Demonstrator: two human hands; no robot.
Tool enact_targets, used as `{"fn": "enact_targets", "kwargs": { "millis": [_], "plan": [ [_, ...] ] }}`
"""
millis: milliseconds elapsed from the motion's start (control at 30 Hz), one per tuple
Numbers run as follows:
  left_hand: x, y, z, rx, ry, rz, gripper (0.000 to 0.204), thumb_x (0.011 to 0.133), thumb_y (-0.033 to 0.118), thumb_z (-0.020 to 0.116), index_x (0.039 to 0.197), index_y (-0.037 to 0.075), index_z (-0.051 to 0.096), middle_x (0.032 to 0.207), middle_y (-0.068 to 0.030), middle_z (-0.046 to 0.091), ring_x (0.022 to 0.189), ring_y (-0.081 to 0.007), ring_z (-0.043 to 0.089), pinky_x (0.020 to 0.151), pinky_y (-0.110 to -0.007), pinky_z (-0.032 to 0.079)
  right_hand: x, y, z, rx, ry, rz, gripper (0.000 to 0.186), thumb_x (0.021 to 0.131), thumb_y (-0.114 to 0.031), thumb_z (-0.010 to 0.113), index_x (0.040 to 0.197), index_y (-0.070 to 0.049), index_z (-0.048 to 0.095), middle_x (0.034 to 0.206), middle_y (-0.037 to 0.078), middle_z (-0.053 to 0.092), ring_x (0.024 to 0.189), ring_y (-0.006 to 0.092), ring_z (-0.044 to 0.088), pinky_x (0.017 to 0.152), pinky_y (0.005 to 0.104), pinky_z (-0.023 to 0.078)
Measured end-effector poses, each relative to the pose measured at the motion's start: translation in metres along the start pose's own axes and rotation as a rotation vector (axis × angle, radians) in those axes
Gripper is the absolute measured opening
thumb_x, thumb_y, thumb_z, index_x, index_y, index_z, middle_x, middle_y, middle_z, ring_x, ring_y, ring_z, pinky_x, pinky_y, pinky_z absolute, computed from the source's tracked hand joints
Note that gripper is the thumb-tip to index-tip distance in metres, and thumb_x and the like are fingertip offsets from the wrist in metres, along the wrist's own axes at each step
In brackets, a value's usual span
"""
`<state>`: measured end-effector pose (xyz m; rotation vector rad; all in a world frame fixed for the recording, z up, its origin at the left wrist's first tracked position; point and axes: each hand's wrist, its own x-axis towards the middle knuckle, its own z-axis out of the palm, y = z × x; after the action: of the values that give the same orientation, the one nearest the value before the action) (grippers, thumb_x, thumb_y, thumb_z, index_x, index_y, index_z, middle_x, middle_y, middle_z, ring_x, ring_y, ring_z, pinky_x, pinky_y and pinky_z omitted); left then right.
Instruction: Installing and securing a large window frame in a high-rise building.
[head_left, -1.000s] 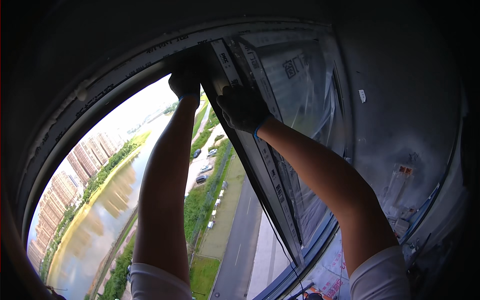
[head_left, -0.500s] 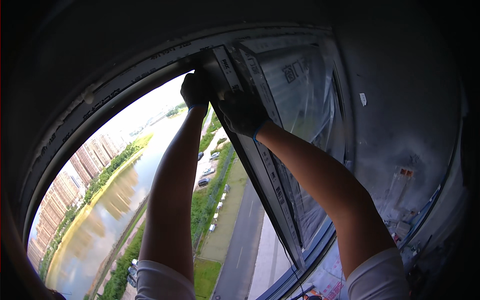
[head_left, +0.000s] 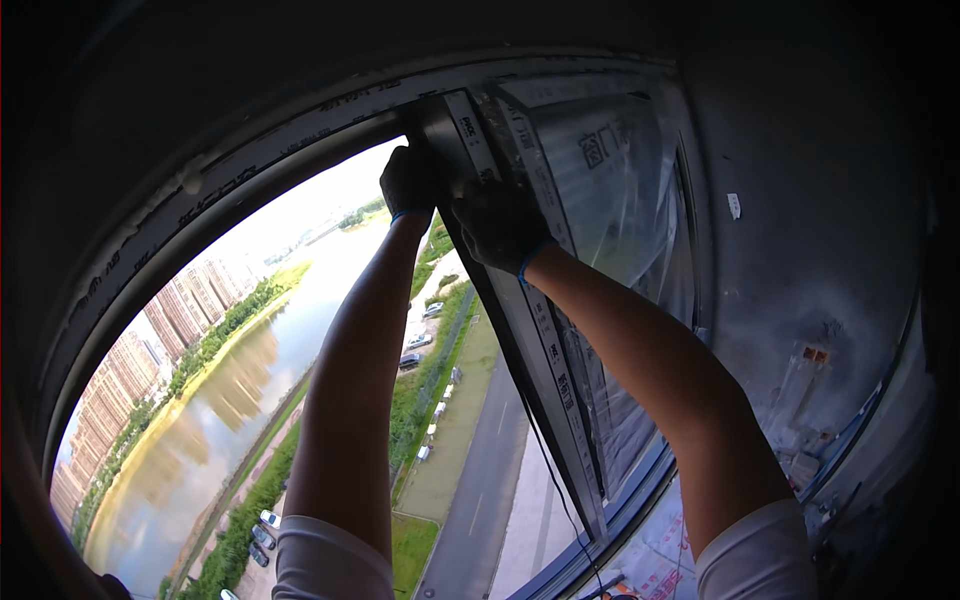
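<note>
Both my arms reach up to the dark upright (head_left: 545, 335) of a window frame, partly covered in printed protective film. My left hand (head_left: 408, 182), in a dark glove, is closed around the outer edge of the upright near its top. Slightly lower and to the right, my right hand (head_left: 500, 225), gloved alike, presses against the upright's face with its fingers curled. Whatever lies under those fingers is hidden. A thin black cord or strip (head_left: 545, 458) hangs beside the lower upright and runs down to the sill.
Left of the upright the opening gives onto a river (head_left: 240, 400), tower blocks (head_left: 190, 320) and a road (head_left: 475, 480) far below. A film-wrapped pane (head_left: 610, 200) stands to the right, beside a grey wall (head_left: 790, 240) with an orange-red socket box (head_left: 815, 354). Clutter lies low right.
The view has shifted slightly, so the frame and both hands appear a little farther right. The hanging black strip now bows out from the upright higher up. Both hands stay at the upright.
</note>
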<state>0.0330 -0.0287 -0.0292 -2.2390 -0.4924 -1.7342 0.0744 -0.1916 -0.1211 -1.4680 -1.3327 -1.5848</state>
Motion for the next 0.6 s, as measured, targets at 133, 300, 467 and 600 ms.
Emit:
{"fn": "enact_targets", "kwargs": {
  "millis": [133,300,467,600],
  "plan": [
    [0.0,0.01,0.002,-0.121,0.047,-0.082,0.035,0.098,0.034,0.05,0.084,0.004,0.064,0.086,-0.0164,0.068,0.085,-0.0348,0.067,0.075,-0.045,0.052,-0.001,0.001,0.006,0.042,-0.023,0.039,0.008,0.082,-0.016,0.065,0.086,-0.009,0.067,0.092,0.011,0.062,0.09,0.029,0.065,0.079,0.0476,0.051],
    [0.0,0.002,0.001,-0.248,0.033,-0.159,0.024,0.091,0.028,0.06,0.089,0.005,0.066,0.084,-0.0162,0.066,0.083,-0.0336,0.068,0.072,-0.045,0.054,0.0,0.0,0.001,-0.019,-0.056,0.025,0.006,0.082,-0.015,0.065,0.085,-0.009,0.066,0.09,0.011,0.061,0.088,0.0289,0.064,0.076,0.0467,0.051],
    [0.002,-0.015,0.001,-0.438,0.141,-0.205,0.039,0.099,0.037,0.055,0.087,0.002,0.066,0.072,-0.0137,0.064,0.07,-0.0302,0.063,0.067,-0.043,0.049,-0.004,0.005,-0.006,-0.011,-0.131,0.021,0.008,0.082,-0.016,0.067,0.084,-0.01,0.063,0.09,0.01,0.059,0.087,0.0291,0.064,0.073,0.0461,0.052],
    [0.028,-0.079,0.001,-0.675,0.417,-0.131,0.025,0.1,0.028,0.058,0.091,0.006,0.067,0.053,0.0021,0.047,0.042,-0.0071,0.043,0.041,-0.026,0.033,0.007,-0.006,-0.004,0.016,-0.124,-0.002,0.009,0.082,-0.016,0.067,0.085,-0.009,0.062,0.092,0.01,0.059,0.087,0.0297,0.063,0.074,0.0463,0.052]
  ]
}}
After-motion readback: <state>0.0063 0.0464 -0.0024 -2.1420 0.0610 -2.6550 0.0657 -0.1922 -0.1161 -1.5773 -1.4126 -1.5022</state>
